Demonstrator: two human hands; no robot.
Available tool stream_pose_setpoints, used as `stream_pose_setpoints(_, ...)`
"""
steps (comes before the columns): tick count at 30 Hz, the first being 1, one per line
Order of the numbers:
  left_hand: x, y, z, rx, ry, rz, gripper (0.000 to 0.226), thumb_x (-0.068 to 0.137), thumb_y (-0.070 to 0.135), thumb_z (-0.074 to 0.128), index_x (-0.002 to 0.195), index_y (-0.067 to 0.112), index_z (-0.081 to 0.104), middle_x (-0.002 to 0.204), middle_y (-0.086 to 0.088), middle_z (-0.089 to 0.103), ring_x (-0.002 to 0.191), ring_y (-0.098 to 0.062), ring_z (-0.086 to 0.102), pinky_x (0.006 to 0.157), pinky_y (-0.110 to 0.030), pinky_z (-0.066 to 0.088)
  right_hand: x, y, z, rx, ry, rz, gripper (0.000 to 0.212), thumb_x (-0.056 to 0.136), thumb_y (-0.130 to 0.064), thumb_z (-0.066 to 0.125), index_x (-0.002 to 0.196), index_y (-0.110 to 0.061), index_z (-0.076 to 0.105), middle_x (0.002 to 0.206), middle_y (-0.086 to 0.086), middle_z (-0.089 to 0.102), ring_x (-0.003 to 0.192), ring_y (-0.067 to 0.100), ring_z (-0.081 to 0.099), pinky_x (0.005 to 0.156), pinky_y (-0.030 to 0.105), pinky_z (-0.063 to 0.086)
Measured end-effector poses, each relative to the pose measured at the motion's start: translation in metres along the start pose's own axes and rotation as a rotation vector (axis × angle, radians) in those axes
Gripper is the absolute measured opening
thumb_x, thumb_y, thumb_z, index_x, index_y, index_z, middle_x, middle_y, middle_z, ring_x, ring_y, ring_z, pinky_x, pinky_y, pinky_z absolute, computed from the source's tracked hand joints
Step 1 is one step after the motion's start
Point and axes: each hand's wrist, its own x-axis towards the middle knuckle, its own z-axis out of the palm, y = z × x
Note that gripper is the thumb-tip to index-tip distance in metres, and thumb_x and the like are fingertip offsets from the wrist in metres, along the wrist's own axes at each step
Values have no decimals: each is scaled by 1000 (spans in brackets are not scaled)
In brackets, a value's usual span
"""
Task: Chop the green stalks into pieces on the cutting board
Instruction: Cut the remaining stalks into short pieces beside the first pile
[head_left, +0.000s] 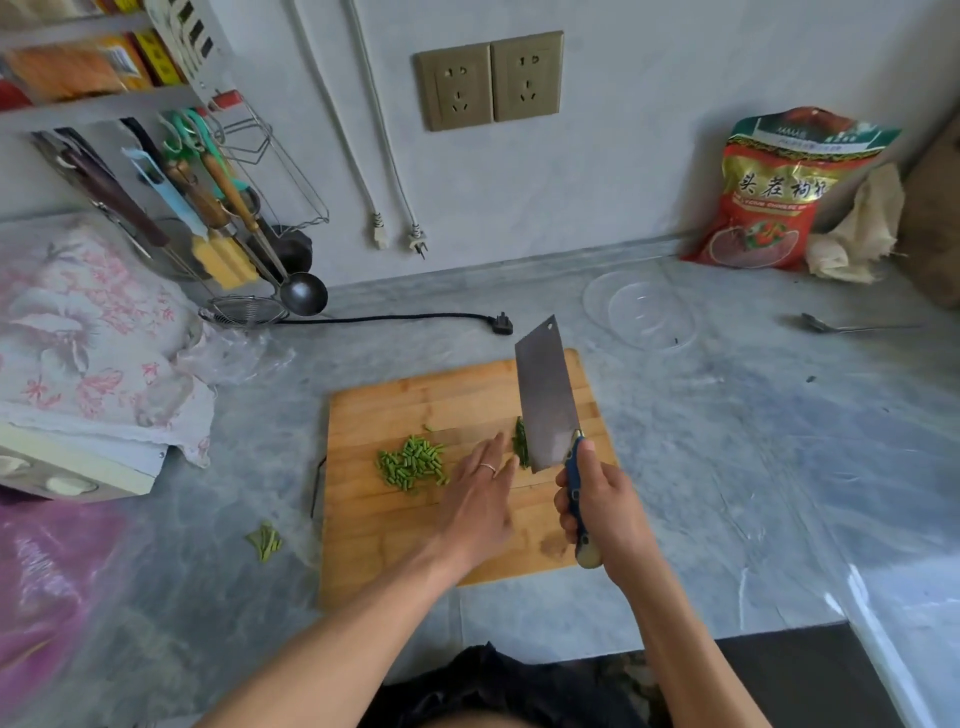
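Note:
A wooden cutting board (395, 525) lies on the grey marble counter. On its left part sits a pile of chopped green stalk pieces (413, 462). A few more green pieces (520, 441) lie against the left face of the cleaver (545, 400). My right hand (602, 509) grips the cleaver's blue handle, blade edge down on the board. My left hand (480, 493) lies flat with straight fingers on the board, its fingertips next to the green pieces by the blade.
Green scraps (266, 541) lie on the counter left of the board. A clear glass plate (641, 309) and a spoon (841, 326) sit behind to the right, a red bag (779, 197) against the wall. A black plug cord (415, 318) runs behind the board. Utensils (223, 223) hang at the left.

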Motion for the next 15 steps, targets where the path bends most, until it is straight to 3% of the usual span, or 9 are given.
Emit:
stream_pose_setpoints(1,2,0,1,-1,-8,-13,64,92,11,50,153,14,33,167,-1,7,152,-23,8,123,-36,15,1,1,-4,-10,19,-14,57,101,-53,32,78,-6,57,55,4,54,42,18,45,41,26,37)
stream_pose_setpoints(3,5,0,3,-74,116,8,46,89,8,57,135,13,59,156,-4,39,143,-26,34,116,-37,31,2,3,-10,-38,41,-45,57,101,-51,32,77,-6,57,55,4,55,42,18,46,42,27,38)
stream_pose_setpoints(5,9,-3,6,-154,263,25,24,82,2,67,103,13,75,120,-4,68,114,-27,60,98,-38,47,2,5,-12,-62,56,-70,57,101,-50,32,76,-6,57,55,5,55,42,18,47,42,27,38)
stream_pose_setpoints(7,12,1,0,-208,332,-3,13,80,3,74,86,14,75,92,1,72,91,-22,64,82,-33,50,0,9,-13,-97,72,-100,58,102,-48,32,75,-5,58,55,6,57,41,18,48,41,28,38)
stream_pose_setpoints(10,18,5,-6,-275,349,-108,8,81,17,78,76,19,72,78,5,70,77,-15,62,63,-25,42,1,17,-12,-139,88,-117,57,102,-46,33,75,-4,59,55,7,57,42,18,49,40,27,38)
stream_pose_setpoints(13,20,3,-1,-340,344,-184,31,89,33,71,63,16,65,61,5,61,55,-8,50,52,-24,28,4,25,-14,-240,136,-142,58,100,-49,37,73,-3,59,56,7,61,43,19,51,43,30,41)
stream_pose_setpoints(15,20,3,-1,-400,338,-188,27,92,28,68,69,15,68,58,6,61,44,-4,45,45,-18,22,7,31,-17,-410,224,-183,57,97,-53,41,73,-4,57,59,7,63,50,21,55,49,35,44)
